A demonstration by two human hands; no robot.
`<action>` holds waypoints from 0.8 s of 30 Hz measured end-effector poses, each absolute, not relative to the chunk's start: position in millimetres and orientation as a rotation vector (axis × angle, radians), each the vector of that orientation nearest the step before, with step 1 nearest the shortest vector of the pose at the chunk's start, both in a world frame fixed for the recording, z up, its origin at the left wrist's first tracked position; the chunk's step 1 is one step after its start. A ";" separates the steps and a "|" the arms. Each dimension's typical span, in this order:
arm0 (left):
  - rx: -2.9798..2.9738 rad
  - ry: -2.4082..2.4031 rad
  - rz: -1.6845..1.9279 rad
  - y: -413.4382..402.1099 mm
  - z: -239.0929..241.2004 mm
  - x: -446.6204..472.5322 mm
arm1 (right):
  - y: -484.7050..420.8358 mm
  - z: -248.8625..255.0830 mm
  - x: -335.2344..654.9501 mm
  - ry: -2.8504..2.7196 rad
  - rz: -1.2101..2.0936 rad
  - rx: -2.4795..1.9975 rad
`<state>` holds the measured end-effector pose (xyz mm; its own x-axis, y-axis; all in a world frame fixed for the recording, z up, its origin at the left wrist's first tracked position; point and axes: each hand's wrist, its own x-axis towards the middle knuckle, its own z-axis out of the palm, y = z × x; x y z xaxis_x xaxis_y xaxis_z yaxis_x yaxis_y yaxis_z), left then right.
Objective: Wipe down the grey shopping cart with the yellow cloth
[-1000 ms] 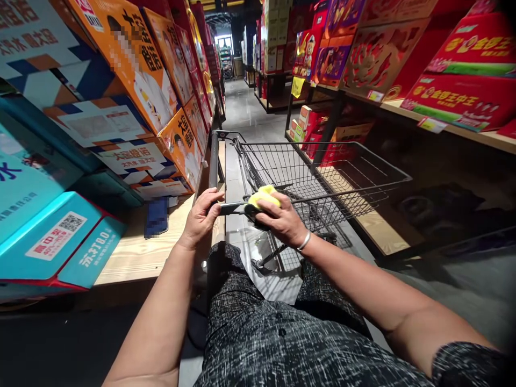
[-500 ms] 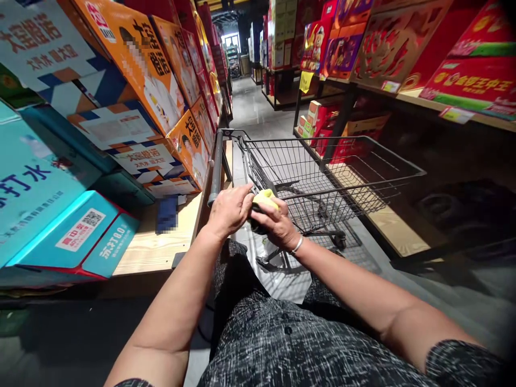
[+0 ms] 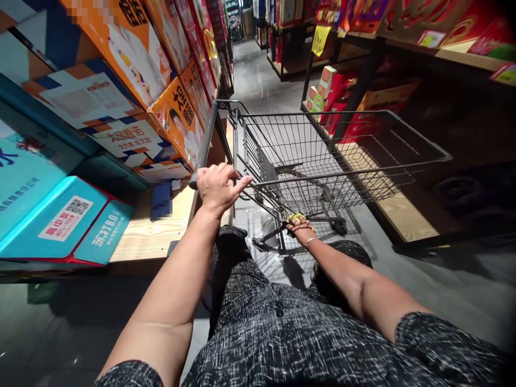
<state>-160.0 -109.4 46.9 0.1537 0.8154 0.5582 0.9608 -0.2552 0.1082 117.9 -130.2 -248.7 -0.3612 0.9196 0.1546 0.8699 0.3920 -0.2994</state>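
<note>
A grey wire shopping cart (image 3: pixel 346 172) stands sideways in front of me, its handle end to the left. My left hand (image 3: pixel 219 187) is closed over the cart's near top corner, by the end of the handle, with the thumb pointing right along the rim. Lower down, my right hand (image 3: pixel 299 230) presses a bunched yellow cloth (image 3: pixel 297 217) against the cart's lower frame. Cart wires cross in front of those fingers and partly hide them. A white bracelet (image 3: pixel 309 242) circles the right wrist.
To the left, orange drink cartons (image 3: pixel 181 121) and teal boxes (image 3: pixel 60 220) are stacked on a wooden shelf (image 3: pixel 141 236), beside a blurred dark blue item (image 3: pixel 161 200). Red gift boxes (image 3: pixel 332 102) fill shelving on the right. The grey floor aisle (image 3: pixel 258 64) runs ahead.
My right hand has gone down with the yellow cloth from near the left hand to the lower frame. My left hand has settled on the cart's corner. The view has tilted down.
</note>
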 end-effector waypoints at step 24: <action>-2.334 -1.552 -0.261 -104.2 24.6 -138.8 | -66.2 -45.0 121.6 -2.247 -0.167 -1.135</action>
<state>-138.8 -104.2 24.6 0.3911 0.8605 0.3264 0.9199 -0.3549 -0.1666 121.6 -66.2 -45.0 -0.4474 0.6887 0.5706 0.7654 0.6249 -0.1541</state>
